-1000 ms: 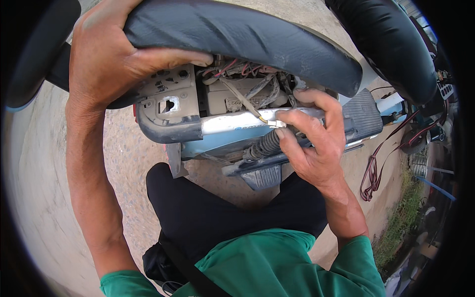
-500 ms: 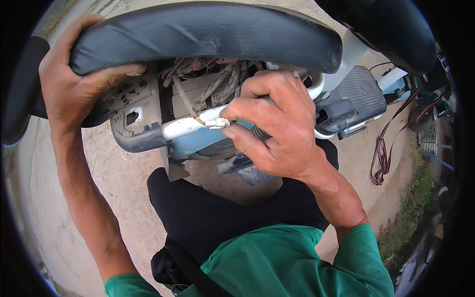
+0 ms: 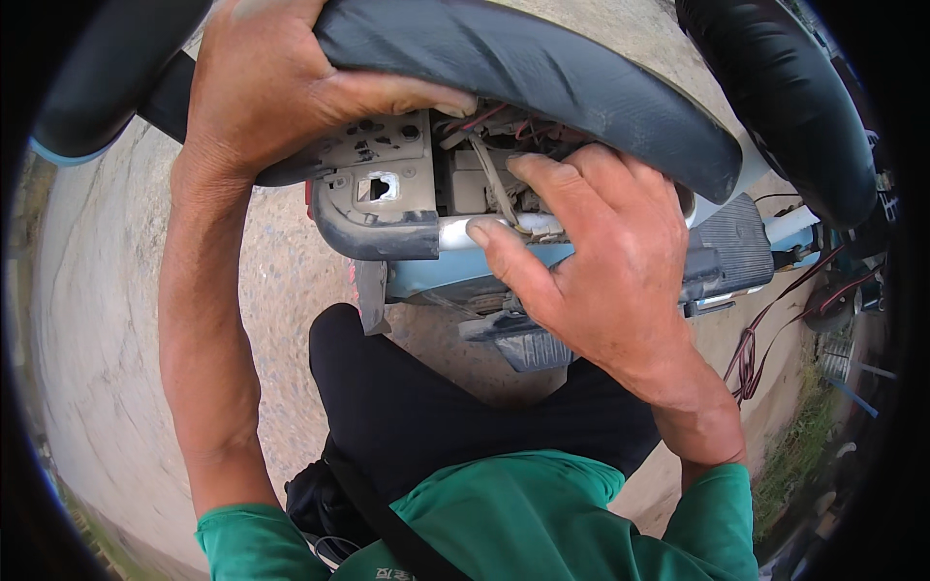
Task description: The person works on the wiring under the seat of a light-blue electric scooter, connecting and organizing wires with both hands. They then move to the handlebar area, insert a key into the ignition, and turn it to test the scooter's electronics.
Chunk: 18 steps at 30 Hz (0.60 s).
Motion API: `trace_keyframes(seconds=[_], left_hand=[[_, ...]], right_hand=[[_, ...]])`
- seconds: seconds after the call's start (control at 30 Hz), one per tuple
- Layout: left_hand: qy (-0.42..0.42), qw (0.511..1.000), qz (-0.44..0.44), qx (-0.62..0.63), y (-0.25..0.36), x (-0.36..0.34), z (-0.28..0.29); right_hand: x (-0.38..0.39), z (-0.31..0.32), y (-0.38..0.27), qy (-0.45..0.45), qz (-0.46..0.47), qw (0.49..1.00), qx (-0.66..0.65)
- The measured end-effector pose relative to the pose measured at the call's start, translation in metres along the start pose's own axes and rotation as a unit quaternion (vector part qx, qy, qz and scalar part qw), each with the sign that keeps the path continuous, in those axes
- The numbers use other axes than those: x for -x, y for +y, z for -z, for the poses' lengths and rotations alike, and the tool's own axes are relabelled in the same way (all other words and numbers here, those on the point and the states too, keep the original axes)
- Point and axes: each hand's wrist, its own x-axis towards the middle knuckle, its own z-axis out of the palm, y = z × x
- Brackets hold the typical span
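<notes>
Head view: the wiring bundle [image 3: 504,155] is sitting in the open cavity under the raised scooter seat [image 3: 523,68], just right of the grey plastic tail panel [image 3: 383,189]. A pale cable [image 3: 494,184] is running down out of the red and dark wires toward the silver grab rail [image 3: 455,230].

My right hand [image 3: 601,261] is reaching into that cavity from the near right, fingers [image 3: 557,184] curled in among the wires, thumb lying along the rail and touching the pale cable's lower end. The fingertips are buried behind the cable, so I cannot tell whether I am pinching it or only pressing on it.

My left hand [image 3: 281,87] is wrapping closed around the near left edge of the seat, thumb hooked beneath the black cover, propping it tilted up over the cavity.

Below the rail, the light blue body panel [image 3: 436,276] is showing, with a dark ribbed footrest [image 3: 528,349] just under it. To the right, the black ribbed rear rack [image 3: 731,247] is sticking out past my wrist. Far right, a second black seat [image 3: 785,107] is curving along the rim, and reddish cables [image 3: 751,353] are lying looped on the sandy ground [image 3: 107,320]. My black trousers [image 3: 407,407] and green shirt [image 3: 523,523] are filling the near edge.
</notes>
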Motion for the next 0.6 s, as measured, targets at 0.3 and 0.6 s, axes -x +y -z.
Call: trace_keyframes(seconds=[0.3, 0.6], left_hand=[[0.024, 1.000, 0.014, 0.001, 0.007, -0.003, -0.004], [0.055, 0.995, 0.013, 0.082, 0.008, -0.008, -0.007]], right_hand=[[-0.033, -0.021, -0.007, -0.046, -0.118, 0.990, -0.063], [-0.019, -0.029, 0.011, 0.049, -0.064, 0.990, -0.118]])
